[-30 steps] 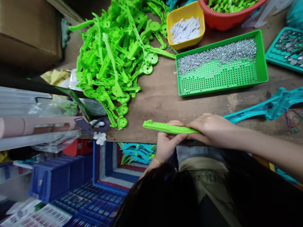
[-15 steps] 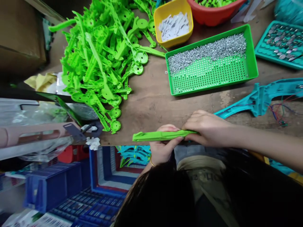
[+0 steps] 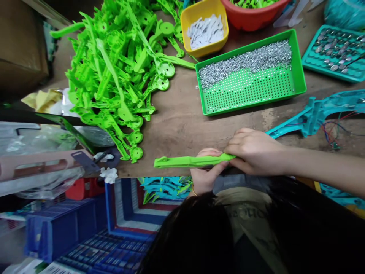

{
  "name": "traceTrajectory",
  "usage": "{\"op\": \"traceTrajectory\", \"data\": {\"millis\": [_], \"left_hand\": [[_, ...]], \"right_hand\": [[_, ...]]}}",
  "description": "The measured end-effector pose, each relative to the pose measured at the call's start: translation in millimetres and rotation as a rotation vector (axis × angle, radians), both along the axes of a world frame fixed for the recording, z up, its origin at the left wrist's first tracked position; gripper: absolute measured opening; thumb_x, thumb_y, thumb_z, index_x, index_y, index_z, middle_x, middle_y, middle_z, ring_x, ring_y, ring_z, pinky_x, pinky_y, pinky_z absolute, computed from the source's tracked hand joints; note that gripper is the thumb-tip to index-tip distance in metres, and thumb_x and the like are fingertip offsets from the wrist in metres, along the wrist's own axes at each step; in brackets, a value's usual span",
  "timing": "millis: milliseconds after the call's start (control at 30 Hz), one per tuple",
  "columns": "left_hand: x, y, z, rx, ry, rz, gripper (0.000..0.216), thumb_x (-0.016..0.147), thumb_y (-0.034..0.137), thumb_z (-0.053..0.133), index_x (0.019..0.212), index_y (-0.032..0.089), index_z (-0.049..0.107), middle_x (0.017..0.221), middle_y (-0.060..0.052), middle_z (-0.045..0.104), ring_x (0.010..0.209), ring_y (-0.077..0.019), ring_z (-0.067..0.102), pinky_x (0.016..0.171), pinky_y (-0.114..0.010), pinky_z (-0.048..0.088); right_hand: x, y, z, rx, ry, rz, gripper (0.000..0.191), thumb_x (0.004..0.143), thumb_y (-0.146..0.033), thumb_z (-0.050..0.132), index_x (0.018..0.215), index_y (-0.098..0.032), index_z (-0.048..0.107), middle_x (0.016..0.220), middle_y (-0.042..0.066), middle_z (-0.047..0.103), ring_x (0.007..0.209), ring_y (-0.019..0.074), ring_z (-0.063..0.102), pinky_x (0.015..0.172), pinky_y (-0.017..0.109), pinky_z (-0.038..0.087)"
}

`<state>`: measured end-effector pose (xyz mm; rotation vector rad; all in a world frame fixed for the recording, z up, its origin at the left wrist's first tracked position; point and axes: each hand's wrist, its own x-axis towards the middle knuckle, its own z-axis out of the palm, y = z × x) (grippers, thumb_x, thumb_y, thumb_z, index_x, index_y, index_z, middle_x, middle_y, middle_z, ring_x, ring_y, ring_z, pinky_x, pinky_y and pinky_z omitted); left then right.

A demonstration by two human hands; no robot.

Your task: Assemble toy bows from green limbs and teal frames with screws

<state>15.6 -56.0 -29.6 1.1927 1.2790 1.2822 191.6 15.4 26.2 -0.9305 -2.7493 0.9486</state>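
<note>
A long bright green plastic part (image 3: 179,162) lies level across both hands at the table's front edge, its free end pointing left. My left hand (image 3: 207,173) is closed around its middle, thumb on the near side and fingers on the far side. Fingers of my right hand (image 3: 251,152) are bent over the part's right end, which they hide. Beyond the right hand lies a teal plastic part (image 3: 313,116) with thin coloured wires (image 3: 332,133) hanging from it.
A heap of green plastic parts (image 3: 114,76) covers the table's left. Behind stand a green perforated tray (image 3: 253,108) of small screws, a yellow bin (image 3: 205,49) of white pieces, a red bowl (image 3: 253,17) and a teal tray (image 3: 310,62). A blue-edged crate (image 3: 112,213) stands below the edge.
Both hands have shifted slightly right in the view, while the table's contents have slid a little left. The left hand sits nearer the right hand along the green part. Both grips hold.
</note>
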Motion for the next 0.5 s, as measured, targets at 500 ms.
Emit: {"op": "traceTrajectory", "data": {"millis": [500], "left_hand": [[-56.4,16.4,31.3,-0.105,-0.081,0.055,0.024,0.066,0.028,0.082,0.085,0.019,0.070,0.089,-0.003,0.067,0.080,-0.0149,0.066,0.077,-0.027,0.054]], "right_hand": [[-34.8,1.3,6.3,-0.085,0.133,-0.030,0.024,0.094,-0.030,0.049,0.092,-0.013,0.065,0.084,0.008,0.071,0.075,0.0170,0.061,0.090,0.037,0.037]]}}
